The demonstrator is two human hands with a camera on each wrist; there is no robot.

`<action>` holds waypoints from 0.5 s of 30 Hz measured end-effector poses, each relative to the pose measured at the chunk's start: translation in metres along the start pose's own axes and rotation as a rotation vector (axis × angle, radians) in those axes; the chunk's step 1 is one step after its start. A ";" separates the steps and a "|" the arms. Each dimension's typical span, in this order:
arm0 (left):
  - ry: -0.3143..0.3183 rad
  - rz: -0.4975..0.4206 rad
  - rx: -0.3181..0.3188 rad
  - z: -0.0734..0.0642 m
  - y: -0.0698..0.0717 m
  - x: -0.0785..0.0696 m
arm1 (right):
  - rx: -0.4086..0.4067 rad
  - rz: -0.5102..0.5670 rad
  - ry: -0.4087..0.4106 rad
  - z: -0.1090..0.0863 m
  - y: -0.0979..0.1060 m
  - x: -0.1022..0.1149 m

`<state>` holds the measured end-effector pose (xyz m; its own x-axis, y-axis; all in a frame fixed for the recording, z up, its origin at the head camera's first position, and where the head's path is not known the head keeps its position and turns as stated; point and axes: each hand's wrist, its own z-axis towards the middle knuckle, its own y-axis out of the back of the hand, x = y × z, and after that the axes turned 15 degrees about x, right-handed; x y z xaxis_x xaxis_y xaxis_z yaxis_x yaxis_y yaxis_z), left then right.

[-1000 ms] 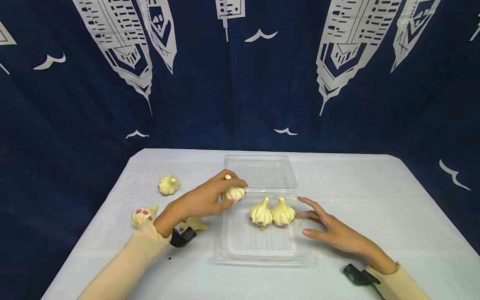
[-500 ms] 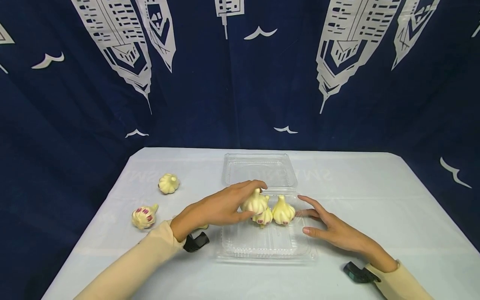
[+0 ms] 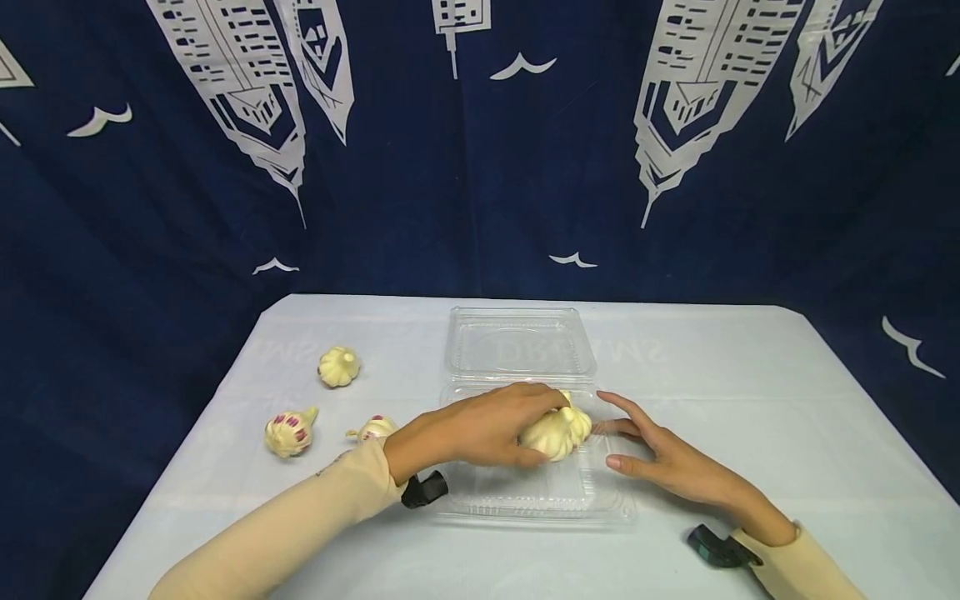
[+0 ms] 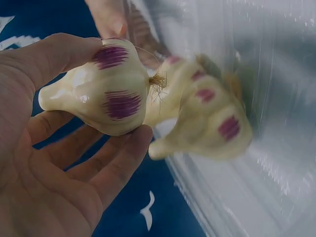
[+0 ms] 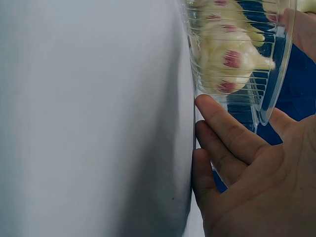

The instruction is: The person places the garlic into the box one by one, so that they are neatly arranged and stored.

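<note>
My left hand (image 3: 487,427) grips a garlic bulb (image 4: 111,91) by thumb and fingers, over the base of a clear plastic clamshell box (image 3: 525,505). The bulb is cream with purple streaks and a tuft of roots. Two more garlic bulbs (image 4: 212,118) sit inside the box; in the head view one shows behind the held bulb and the other is hidden by my left hand. My right hand (image 3: 663,461) is spread beside the box's right wall, its fingertips (image 5: 203,101) low by the tabletop, while bulbs show through the ribbed plastic.
The box's clear lid (image 3: 521,343) lies folded back behind the base. On the left of the white table (image 3: 720,367) are three loose garlic bulbs: one at the back (image 3: 339,367), one at the far left (image 3: 290,433), one (image 3: 377,428) partly behind the left arm. A dark blue printed cloth (image 3: 480,183) hangs behind.
My left hand has carried the held bulb rightward from the box's left edge to over the base, beside the bulbs inside. My right hand has stayed in place.
</note>
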<state>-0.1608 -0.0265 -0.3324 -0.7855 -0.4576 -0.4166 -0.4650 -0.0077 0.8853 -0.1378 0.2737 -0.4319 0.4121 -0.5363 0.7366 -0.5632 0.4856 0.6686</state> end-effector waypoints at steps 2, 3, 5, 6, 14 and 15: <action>0.001 0.000 0.020 0.004 -0.004 -0.003 | 0.003 -0.005 -0.005 0.000 0.000 -0.001; 0.002 0.003 0.030 0.006 -0.005 -0.004 | 0.004 -0.007 -0.005 0.000 0.000 -0.001; 0.005 0.011 0.050 0.010 -0.009 -0.007 | 0.004 -0.009 -0.011 -0.001 0.000 -0.001; 0.004 0.023 0.057 0.011 -0.010 -0.008 | 0.005 -0.009 -0.014 -0.001 0.000 -0.001; 0.008 0.161 0.067 0.021 -0.016 -0.015 | 0.014 -0.022 -0.018 -0.002 0.001 0.000; 0.014 0.176 0.072 0.022 -0.016 -0.016 | 0.016 -0.023 -0.018 -0.002 0.001 0.000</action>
<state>-0.1499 0.0001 -0.3450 -0.8519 -0.4582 -0.2536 -0.3495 0.1369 0.9269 -0.1365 0.2757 -0.4308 0.4124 -0.5597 0.7188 -0.5647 0.4620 0.6838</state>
